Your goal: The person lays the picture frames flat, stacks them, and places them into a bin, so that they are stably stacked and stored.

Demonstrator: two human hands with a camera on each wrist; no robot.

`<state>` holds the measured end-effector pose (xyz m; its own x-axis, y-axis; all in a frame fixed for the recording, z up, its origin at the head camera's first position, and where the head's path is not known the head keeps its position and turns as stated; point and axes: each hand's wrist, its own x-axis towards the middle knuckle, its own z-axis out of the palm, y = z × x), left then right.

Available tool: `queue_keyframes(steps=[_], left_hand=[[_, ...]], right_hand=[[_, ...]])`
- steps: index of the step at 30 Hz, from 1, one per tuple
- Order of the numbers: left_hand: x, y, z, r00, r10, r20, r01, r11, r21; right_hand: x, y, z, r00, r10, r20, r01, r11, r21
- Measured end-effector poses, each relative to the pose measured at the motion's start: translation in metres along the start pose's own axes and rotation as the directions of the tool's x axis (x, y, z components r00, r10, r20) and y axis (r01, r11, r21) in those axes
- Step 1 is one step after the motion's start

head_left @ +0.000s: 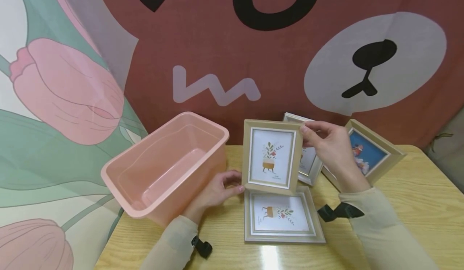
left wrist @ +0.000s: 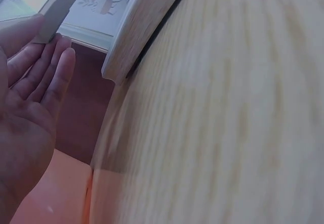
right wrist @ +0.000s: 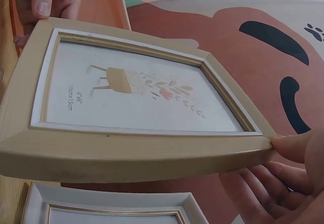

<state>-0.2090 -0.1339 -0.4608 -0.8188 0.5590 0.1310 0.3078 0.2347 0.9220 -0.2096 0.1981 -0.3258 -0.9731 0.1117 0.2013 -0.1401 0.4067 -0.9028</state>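
Note:
A beige picture frame (head_left: 247,157) with a plant print stands upright over the table, held between both hands. My right hand (head_left: 335,151) pinches its upper right corner, thumb (right wrist: 291,147) in front and fingers behind. At its lower left corner my left hand (head_left: 217,189) pinches the edge; the left wrist view shows the thumb and fingertips (left wrist: 63,62) on either side of that corner. Below, a second frame (head_left: 248,221) lies flat on the table, its print turned sideways. The held frame overlaps its top edge in the head view.
A pink plastic bin (head_left: 214,161) stands left of the frames. Behind my right hand lean a white frame (head_left: 314,177) and a beige frame with a blue picture (head_left: 393,154). A printed cloth (head_left: 203,44) hangs behind the wooden table (head_left: 417,205).

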Motion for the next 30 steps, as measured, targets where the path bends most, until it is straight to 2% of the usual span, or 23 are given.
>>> queue_keyframes(steps=[3, 9, 18, 26, 30], left_hand=[[-0.0012, 0.0003, 0.0014, 1.000, -0.018, -0.017, 0.018, 1.000, -0.009], [-0.0028, 0.0024, 0.0034, 0.998, -0.012, -0.054, 0.010, 0.999, -0.041], [-0.0055, 0.0010, 0.0044, 0.997, -0.026, -0.077, 0.021, 0.998, -0.065], [-0.0089, 0.0005, 0.0039, 0.993, -0.027, -0.113, 0.011, 0.990, -0.138], [-0.0099, 0.0005, 0.0038, 0.992, -0.015, -0.122, -0.003, 0.989, -0.145]], right_hand=[[-0.0008, 0.0008, 0.0001, 1.000, 0.002, 0.015, -0.002, 1.000, -0.004], [-0.0032, 0.0033, 0.0011, 1.000, -0.028, 0.005, 0.028, 1.000, 0.003], [-0.0066, 0.0051, 0.0020, 0.998, -0.065, 0.000, 0.065, 0.997, -0.031], [-0.0081, 0.0062, 0.0007, 0.995, -0.095, 0.031, 0.095, 0.995, 0.018], [-0.0087, 0.0075, 0.0001, 0.994, -0.100, 0.041, 0.098, 0.994, 0.037]])
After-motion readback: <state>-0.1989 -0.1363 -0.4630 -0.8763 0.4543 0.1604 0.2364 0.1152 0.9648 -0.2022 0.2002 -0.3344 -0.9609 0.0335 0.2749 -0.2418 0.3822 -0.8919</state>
